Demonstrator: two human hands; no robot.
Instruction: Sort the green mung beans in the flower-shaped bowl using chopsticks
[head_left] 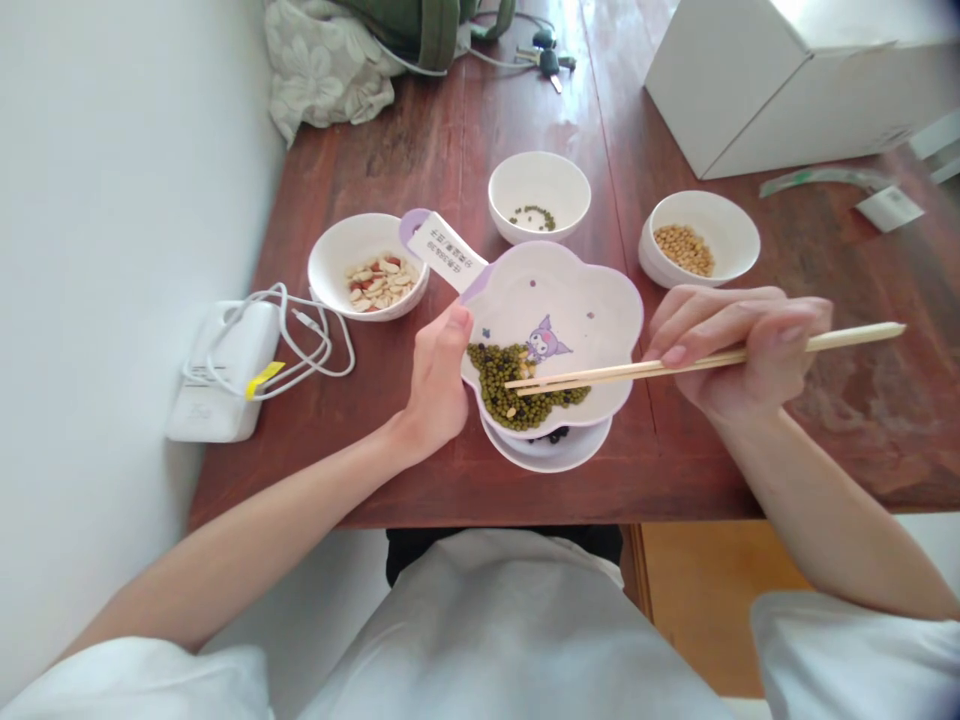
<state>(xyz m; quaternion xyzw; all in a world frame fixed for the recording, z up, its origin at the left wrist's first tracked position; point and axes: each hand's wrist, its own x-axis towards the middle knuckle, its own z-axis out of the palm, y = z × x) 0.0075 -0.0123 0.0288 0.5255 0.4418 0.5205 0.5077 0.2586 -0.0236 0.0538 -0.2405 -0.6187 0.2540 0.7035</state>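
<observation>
My left hand (437,378) grips the left rim of a flower-shaped white plate (592,300) with a purple edge and a cartoon figure, tilted toward me. A heap of mixed green beans (517,385) lies at its lower edge. My right hand (739,345) is closed on a pair of wooden chopsticks (637,370), their tips resting in the beans. A second white dish (551,452) with dark beans sits under the plate.
Three white bowls stand behind: peanuts (375,280) at left, a few green beans (534,217) in the middle, soybeans (684,248) at right. A white charger with cable (225,365) lies left; a white box (787,80), keys (547,55) and a bag (337,50) are at the back.
</observation>
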